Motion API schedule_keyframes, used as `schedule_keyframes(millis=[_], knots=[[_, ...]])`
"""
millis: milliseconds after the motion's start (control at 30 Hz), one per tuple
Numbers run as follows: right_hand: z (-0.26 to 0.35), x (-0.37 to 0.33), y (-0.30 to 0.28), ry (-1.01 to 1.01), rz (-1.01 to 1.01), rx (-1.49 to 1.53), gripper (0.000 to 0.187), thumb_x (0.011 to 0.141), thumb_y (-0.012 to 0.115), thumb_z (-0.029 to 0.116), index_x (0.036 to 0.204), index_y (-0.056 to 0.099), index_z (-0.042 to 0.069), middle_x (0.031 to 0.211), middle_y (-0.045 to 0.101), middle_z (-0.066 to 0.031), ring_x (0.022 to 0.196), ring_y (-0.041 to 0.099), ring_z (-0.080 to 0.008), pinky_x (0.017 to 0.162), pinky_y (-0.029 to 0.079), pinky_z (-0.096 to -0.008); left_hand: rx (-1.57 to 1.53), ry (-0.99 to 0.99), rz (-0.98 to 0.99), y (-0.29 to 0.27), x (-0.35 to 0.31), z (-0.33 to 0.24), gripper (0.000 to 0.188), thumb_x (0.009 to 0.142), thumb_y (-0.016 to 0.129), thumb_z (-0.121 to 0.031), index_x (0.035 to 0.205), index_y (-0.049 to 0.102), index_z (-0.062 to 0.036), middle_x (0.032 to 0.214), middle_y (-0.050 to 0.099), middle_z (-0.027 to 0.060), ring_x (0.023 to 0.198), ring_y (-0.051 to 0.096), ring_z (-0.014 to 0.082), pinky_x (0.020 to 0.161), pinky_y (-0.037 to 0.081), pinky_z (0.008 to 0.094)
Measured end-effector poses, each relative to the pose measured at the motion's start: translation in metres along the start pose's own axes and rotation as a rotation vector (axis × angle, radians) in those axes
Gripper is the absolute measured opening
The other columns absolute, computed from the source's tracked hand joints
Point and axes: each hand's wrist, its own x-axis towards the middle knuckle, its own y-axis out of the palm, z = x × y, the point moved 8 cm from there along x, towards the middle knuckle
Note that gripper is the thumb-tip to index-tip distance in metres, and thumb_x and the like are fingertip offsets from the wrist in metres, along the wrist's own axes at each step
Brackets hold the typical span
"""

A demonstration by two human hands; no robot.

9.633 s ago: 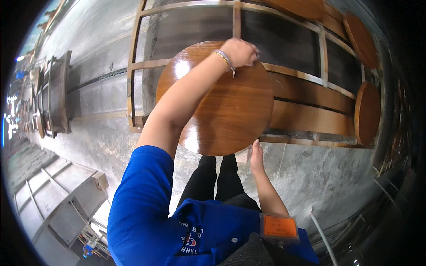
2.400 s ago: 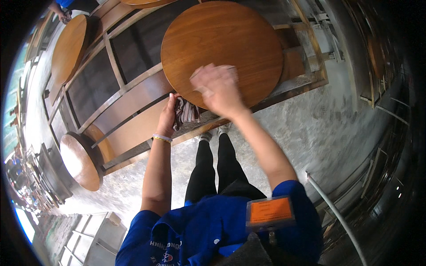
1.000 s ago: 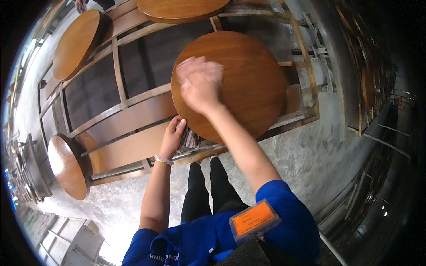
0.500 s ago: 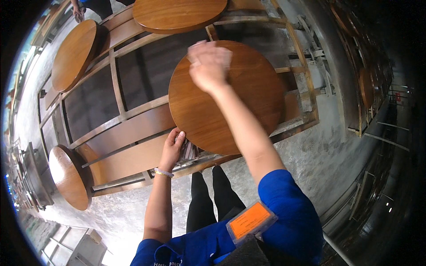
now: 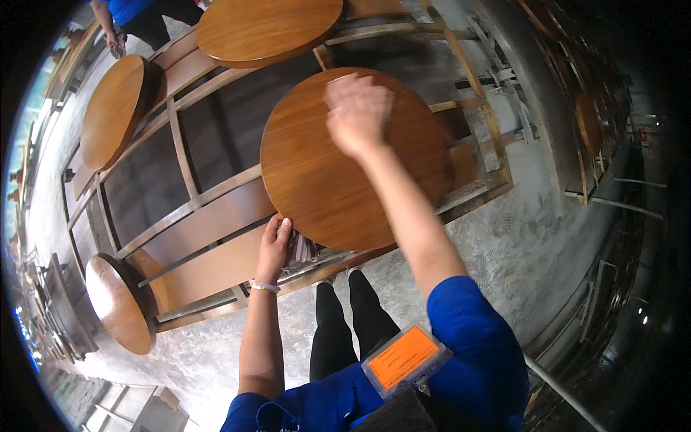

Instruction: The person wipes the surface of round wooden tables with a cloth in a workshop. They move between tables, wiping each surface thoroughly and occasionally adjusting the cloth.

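A round brown wooden tabletop point(image 5: 345, 180) lies on a wooden frame in front of me. My left hand point(image 5: 276, 237) grips its near left edge, thumb on the rim and the other fingers partly hidden. Just beside that hand, under the tabletop's edge, a striped cloth point(image 5: 302, 248) shows. My right hand point(image 5: 358, 115) presses on the far part of the top. Motion blurs its fingers, and a pale flat piece, paper or cloth, seems to lie beneath them.
More round wooden tops stand around: one at the far side point(image 5: 270, 29), one far left point(image 5: 113, 111), one near left point(image 5: 119, 302). The frame's slats point(image 5: 183, 144) have gaps between them. Another person point(image 5: 133, 18) in blue stands at the upper left. Concrete floor point(image 5: 497, 252) lies nearby.
My right hand has moved a little to the right and nearer over the tabletop. My left hand keeps its hold on the edge. More of the other person shows as the view has shifted.
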Motion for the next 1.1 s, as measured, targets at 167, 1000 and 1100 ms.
schedule_keyframes(millis=[167,1000,1100], knots=[[0.152,-0.039,-0.021,-0.404,0.145,0.517,0.048,0.098,0.056,0.029,0.145,0.061,0.023,0.155,0.054,-0.0130,0.151,0.040,-0.0369,0.127,0.020,-0.0611,-0.029,-0.043,-0.004,-0.001,-0.001,0.001,0.033,0.112,0.055,-0.024,0.133,0.062,-0.0002,0.126,0.067,0.0032,0.117,0.057,0.0118,0.105,0.044,0.0286],[-0.109,-0.141,-0.069,0.173,0.206,0.056,0.072,0.097,0.058,0.022,0.165,0.032,0.020,0.172,0.027,-0.0134,0.158,0.023,-0.0402,0.128,0.015,-0.0618,-0.008,-0.111,0.016,-0.004,-0.003,-0.002,0.044,0.113,0.052,-0.028,0.148,0.053,0.0005,0.145,0.060,0.0064,0.133,0.054,0.0143,0.114,0.040,0.0312],[-0.046,-0.170,-0.072,0.200,0.189,0.180,0.071,0.097,0.056,0.024,0.164,0.034,0.020,0.172,0.028,-0.0140,0.157,0.023,-0.0469,0.126,0.015,-0.0660,0.007,-0.104,0.020,-0.003,-0.002,-0.001,0.043,0.113,0.052,-0.028,0.146,0.055,0.0003,0.144,0.061,0.0061,0.132,0.054,0.0144,0.113,0.041,0.0310]])
